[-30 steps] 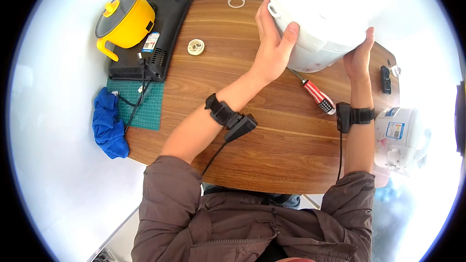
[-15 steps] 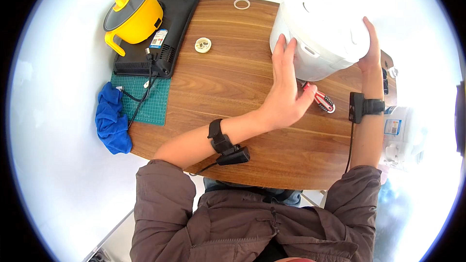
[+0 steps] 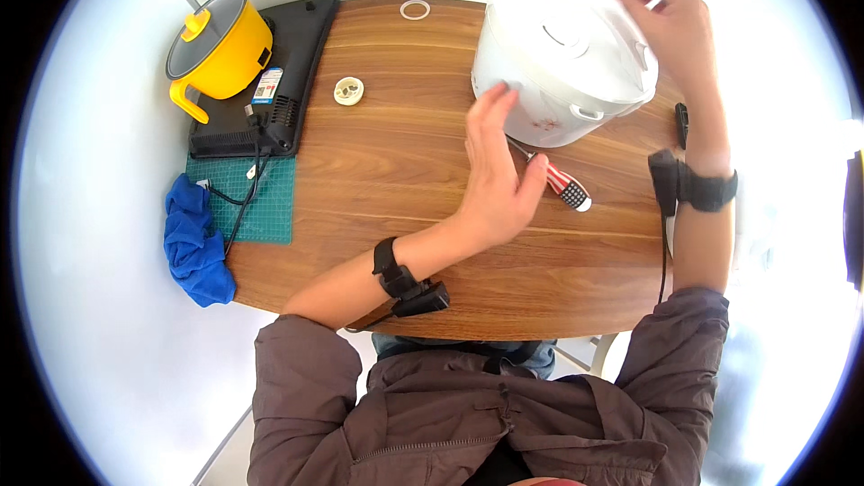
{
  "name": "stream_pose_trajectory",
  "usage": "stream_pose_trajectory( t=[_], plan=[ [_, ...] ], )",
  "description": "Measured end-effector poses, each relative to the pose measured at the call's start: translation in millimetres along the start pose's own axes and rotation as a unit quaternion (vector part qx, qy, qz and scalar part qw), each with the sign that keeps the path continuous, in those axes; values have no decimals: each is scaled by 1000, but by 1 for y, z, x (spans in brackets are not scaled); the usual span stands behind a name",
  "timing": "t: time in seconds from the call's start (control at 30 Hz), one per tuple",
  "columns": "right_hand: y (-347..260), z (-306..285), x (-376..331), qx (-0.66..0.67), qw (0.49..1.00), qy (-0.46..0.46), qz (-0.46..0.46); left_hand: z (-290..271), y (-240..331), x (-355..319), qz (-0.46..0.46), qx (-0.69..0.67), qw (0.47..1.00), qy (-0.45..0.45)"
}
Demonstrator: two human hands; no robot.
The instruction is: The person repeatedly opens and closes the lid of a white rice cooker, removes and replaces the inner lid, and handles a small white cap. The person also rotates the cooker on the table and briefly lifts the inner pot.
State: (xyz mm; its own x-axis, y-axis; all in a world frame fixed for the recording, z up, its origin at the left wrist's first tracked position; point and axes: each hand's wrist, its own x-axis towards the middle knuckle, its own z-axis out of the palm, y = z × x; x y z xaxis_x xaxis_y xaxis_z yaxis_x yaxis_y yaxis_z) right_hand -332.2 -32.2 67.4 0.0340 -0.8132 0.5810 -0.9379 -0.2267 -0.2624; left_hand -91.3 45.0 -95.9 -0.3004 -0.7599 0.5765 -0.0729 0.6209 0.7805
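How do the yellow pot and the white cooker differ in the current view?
Colour: the yellow pot has a grey lid; the white cooker has a white top.
Size: the white cooker looks larger than the yellow pot.
Place: the yellow pot sits on a flat black device; the white cooker is between the hands.
Shared: both have rounded bodies.

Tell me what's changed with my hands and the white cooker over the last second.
The white cooker has turned, its side handle swinging from the left to the near side. Your left hand has loosened its hold and drawn back toward you, open; fingertip contact is unclear. Your right hand has left the cooker's side, now raised at its right. The yellow pot, screwdriver and blue cloth stayed put.
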Motion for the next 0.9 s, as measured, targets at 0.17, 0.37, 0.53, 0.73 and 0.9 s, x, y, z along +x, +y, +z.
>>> stream_pose_trajectory(
  t=[0.17,0.37,0.53,0.73,0.9],
  plan=[
    [-87,-6,-1,-40,983,-176,-29,5,-13,16,0,-8,999,48],
    [-86,-6,16,-117,957,-262,-44,-5,-11,40,138,106,983,53],
    [-103,-2,26,-187,934,-300,-50,-12,-7,50,145,187,971,22],
    [-115,5,29,-195,927,-314,-57,-13,-15,51,166,208,963,45],
    [-84,9,23,-204,946,-222,-117,-12,-19,53,181,206,960,46]
  ],
)
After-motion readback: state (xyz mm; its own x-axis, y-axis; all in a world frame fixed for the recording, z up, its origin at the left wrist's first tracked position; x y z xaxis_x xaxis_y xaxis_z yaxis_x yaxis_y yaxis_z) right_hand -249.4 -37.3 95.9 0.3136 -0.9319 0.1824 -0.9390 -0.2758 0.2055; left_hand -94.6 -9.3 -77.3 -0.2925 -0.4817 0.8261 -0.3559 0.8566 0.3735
